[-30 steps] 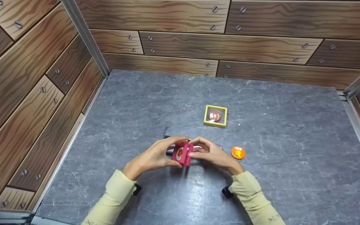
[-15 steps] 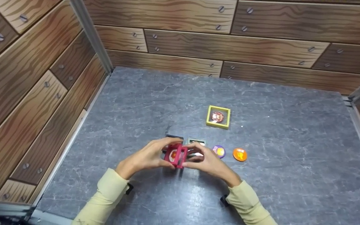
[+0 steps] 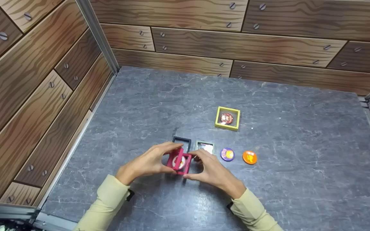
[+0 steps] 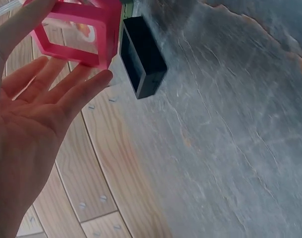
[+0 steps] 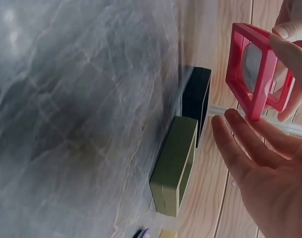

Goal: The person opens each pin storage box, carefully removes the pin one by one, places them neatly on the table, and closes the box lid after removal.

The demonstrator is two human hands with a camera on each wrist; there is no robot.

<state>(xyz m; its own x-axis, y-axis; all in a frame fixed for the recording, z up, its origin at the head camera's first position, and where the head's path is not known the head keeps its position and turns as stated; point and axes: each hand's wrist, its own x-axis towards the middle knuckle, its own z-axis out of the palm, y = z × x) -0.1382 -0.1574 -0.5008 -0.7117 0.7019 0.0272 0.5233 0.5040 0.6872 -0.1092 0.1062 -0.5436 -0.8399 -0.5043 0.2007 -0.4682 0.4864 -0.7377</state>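
A pink square display frame (image 3: 179, 157), its two halves hinged partly apart, is held above the table between both hands. A round badge with a pale back (image 5: 251, 64) sits inside it, seen through the window in the right wrist view. My left hand (image 3: 145, 163) pinches one half at the left, thumb below and fingers above. At the other half, my right hand (image 3: 215, 170) grips the right edge between thumb and fingertips. Just behind the hands lie a black frame (image 3: 182, 138) and a grey-green frame (image 3: 205, 142), the latter partly covered by the right hand.
A purple badge (image 3: 227, 154) and an orange badge (image 3: 250, 157) lie right of the right hand. Farther back stands a yellow frame (image 3: 227, 128) with a red badge (image 3: 227, 118) in it. Wood-patterned walls (image 3: 191, 38) bound the grey table (image 3: 300, 154).
The pink frame's halves have swung farther apart, and both hands have shifted slightly left with it. The black frame, grey-green frame and purple badge are now more exposed.
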